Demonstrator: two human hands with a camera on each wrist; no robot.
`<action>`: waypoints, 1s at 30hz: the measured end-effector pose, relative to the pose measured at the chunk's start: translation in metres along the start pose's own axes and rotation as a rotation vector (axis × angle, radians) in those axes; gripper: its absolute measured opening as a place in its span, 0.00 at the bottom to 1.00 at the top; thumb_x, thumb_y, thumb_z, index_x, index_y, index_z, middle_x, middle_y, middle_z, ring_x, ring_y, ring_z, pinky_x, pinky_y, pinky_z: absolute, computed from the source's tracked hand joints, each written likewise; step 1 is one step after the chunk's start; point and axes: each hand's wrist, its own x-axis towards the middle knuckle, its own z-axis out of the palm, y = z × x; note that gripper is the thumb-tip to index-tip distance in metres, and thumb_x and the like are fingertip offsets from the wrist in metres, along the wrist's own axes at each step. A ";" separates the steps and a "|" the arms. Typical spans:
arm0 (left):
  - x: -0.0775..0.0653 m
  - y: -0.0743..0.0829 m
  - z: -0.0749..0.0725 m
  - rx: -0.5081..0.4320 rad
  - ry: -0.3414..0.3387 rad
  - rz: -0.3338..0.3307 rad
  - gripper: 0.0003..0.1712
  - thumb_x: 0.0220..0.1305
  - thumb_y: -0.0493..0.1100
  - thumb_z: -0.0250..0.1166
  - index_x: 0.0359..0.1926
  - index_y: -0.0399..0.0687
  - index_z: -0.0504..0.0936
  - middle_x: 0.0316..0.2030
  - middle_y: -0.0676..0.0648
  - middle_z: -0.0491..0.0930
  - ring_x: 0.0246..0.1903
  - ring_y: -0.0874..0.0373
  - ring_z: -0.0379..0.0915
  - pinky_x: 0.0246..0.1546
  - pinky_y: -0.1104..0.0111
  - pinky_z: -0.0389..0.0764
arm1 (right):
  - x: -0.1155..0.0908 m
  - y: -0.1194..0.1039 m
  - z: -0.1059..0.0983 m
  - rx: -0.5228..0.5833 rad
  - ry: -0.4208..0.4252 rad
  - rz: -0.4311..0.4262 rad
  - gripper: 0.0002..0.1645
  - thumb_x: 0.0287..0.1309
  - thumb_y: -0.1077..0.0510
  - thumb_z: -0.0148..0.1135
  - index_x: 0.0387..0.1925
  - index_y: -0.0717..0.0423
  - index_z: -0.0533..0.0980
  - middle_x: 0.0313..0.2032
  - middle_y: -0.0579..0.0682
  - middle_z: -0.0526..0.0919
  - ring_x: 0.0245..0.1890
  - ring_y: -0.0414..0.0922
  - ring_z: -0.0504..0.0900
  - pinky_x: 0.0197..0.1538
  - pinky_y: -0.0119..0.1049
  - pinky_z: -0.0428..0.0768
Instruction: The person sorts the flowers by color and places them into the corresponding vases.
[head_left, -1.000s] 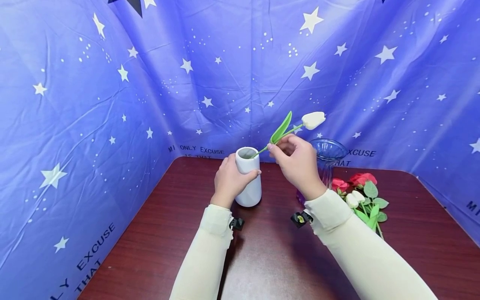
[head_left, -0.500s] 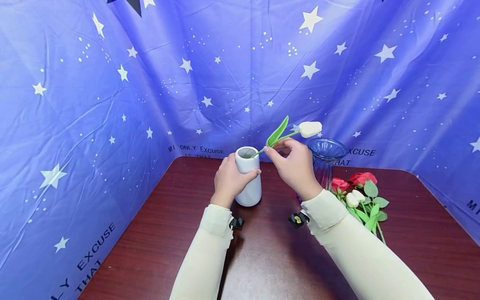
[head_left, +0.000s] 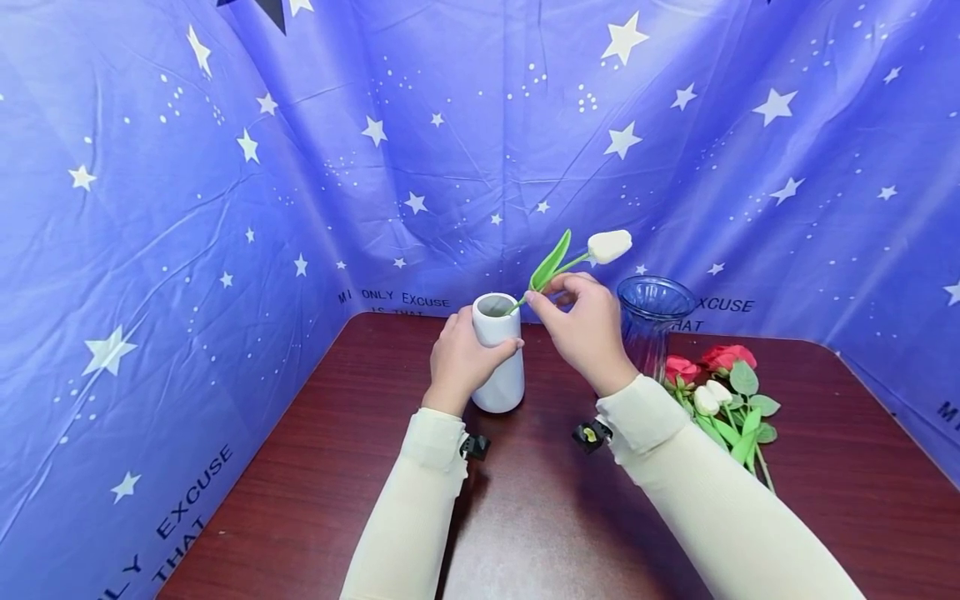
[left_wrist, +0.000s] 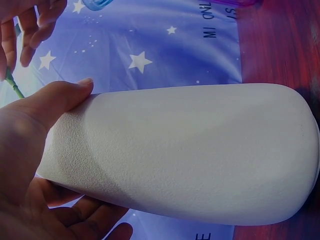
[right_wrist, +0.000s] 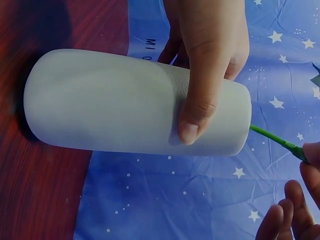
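Observation:
A white vase (head_left: 498, 383) stands upright on the table. My left hand (head_left: 459, 358) grips it near the top, thumb across the front and fingers behind, as the left wrist view of the vase (left_wrist: 190, 155) also shows. Between thumb and fingers my right hand (head_left: 588, 329) pinches the stem of a white tulip (head_left: 609, 247) with one green leaf. The stem (right_wrist: 272, 136) slants down into the vase's mouth; its lower end is hidden inside. The tulip's head leans to the right.
Right of the vase stands a blue glass vase (head_left: 656, 300), partly behind the right hand. Red roses (head_left: 727, 358) and white tulips (head_left: 707, 400) lie on the dark red table (head_left: 840, 433) farther right. A blue star-patterned cloth (head_left: 450, 108) encloses the back and sides.
My right hand has moved slightly left and down toward the vase with the tulip, sinking the stem a little deeper. The left hand and white vase have stayed in place.

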 end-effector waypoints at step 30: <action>0.000 0.001 -0.001 0.030 0.004 0.006 0.47 0.46 0.72 0.75 0.60 0.49 0.77 0.45 0.47 0.79 0.45 0.48 0.80 0.41 0.52 0.82 | -0.003 0.005 0.018 -0.101 -0.066 0.011 0.15 0.59 0.46 0.73 0.36 0.52 0.89 0.42 0.50 0.88 0.46 0.51 0.84 0.49 0.50 0.77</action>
